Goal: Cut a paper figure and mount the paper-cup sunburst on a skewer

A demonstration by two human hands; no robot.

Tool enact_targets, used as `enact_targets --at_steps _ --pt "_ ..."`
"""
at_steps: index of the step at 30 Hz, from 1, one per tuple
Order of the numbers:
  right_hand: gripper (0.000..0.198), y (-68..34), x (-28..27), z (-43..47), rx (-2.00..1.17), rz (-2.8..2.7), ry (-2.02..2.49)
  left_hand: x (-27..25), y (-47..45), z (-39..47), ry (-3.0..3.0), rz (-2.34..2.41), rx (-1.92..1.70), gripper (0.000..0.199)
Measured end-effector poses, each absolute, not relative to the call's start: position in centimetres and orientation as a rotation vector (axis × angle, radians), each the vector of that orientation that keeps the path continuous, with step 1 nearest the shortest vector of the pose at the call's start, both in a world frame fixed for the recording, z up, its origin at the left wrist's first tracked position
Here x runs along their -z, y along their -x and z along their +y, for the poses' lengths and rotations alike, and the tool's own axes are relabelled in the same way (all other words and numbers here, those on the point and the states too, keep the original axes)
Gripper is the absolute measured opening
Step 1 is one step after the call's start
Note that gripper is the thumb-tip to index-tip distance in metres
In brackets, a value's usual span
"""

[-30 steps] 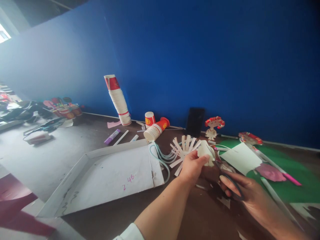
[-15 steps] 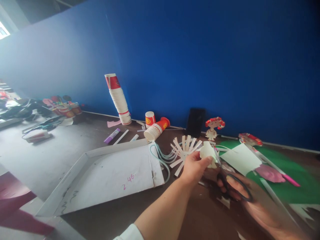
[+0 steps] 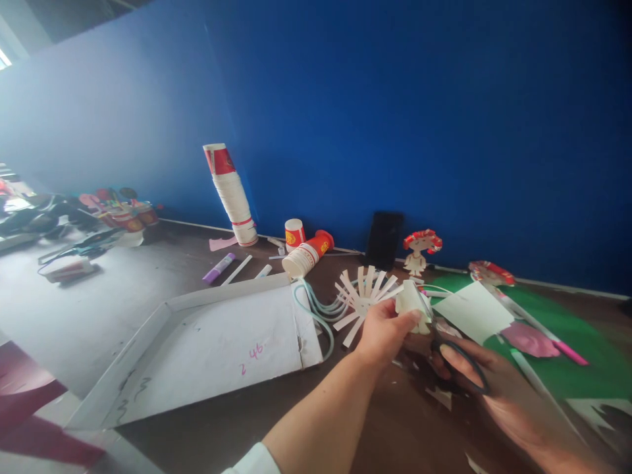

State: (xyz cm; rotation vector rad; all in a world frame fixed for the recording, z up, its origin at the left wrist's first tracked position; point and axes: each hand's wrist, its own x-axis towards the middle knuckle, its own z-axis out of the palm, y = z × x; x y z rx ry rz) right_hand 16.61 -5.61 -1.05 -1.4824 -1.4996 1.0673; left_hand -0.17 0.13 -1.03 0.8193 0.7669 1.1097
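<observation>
Between thumb and fingers, my left hand (image 3: 382,332) pinches a small piece of cream paper (image 3: 411,304). My right hand (image 3: 474,372) has its fingers through the black handles of a pair of scissors (image 3: 461,365), whose blades lie against the right edge of that paper. Just behind my left hand sits a white paper cup cut into spread strips (image 3: 364,301). A paper doll with red and white hair (image 3: 417,253) stands beyond the held paper. To the right, a pale sheet of paper (image 3: 474,311) rests beside a pink paper piece (image 3: 530,339).
An open white cardboard tray (image 3: 212,355) lies to the left, with a pale cable (image 3: 320,306) beside it. A tall stack of paper cups (image 3: 232,197) leans near the blue wall (image 3: 395,112). A purple glue stick (image 3: 218,268), a black phone (image 3: 384,240) and a green round sheet (image 3: 582,342) are also about.
The scissors and my right hand have shifted slightly left, and the handles look a little closer together. My left hand keeps its pinch on the paper. The whole view has moved slightly.
</observation>
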Motion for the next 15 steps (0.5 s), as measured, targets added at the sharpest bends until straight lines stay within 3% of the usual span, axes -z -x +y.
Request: enact_targets --at_steps 11,15 --pt "0.034 -16.46 0.91 -5.92 -1.251 -1.365 1.436 1.23 0.03 0.13 -0.798 0.785 -1.102 0.043" --pt "0.035 -16.32 0.42 -5.85 -1.188 -1.418 1.463 1.08 -0.01 0.06 -0.777 0.777 -1.105 0.039"
